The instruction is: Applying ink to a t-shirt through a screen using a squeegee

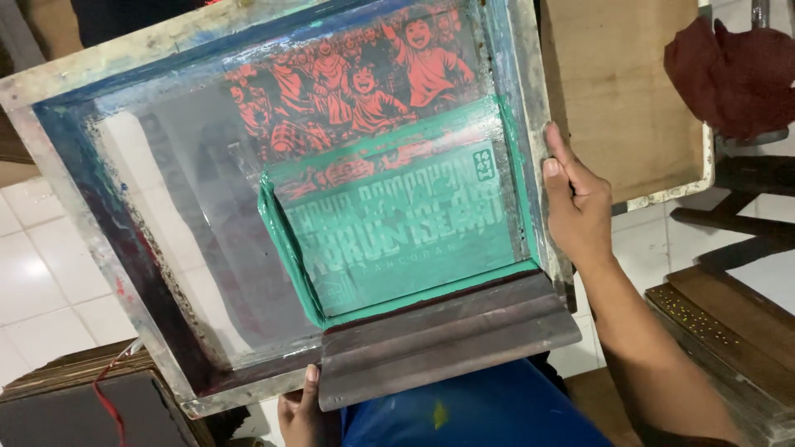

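- Screen-printing frame (pixel 99 240) held up and tilted, filling most of the view; grey, paint-worn rim, blue tape inside the border; white tiled floor (pixel 33 281) shows below it
- Right hand (pixel 575 207) closed round the frame's right rail, fingers flat along the rim, thumb side hidden behind; firm grip
- Left hand (pixel 302 410) under the near bottom edge, thumb up against the rim; rest of the hand out of sight, so how far it wraps I cannot tell
- Squeegee (pixel 447 331), dark wooden handle, lies inside along the bottom rail, touching the green area; looks loose
- Judgement: to carry this well, keep the low edge low so the squeegee stays seated; keep fingers off the mesh
- Mesh: red crowd picture (pixel 348 83) at upper middle; below it a rectangular patch of teal-green ink (pixel 406 232) with pale block lettering, ridged at its left and bottom borders
- Bare wooden board (pixel 629 91) beyond the right rail; dark red rag (pixel 733 74) at top right; stack of dark boards (pixel 74 397) at bottom left
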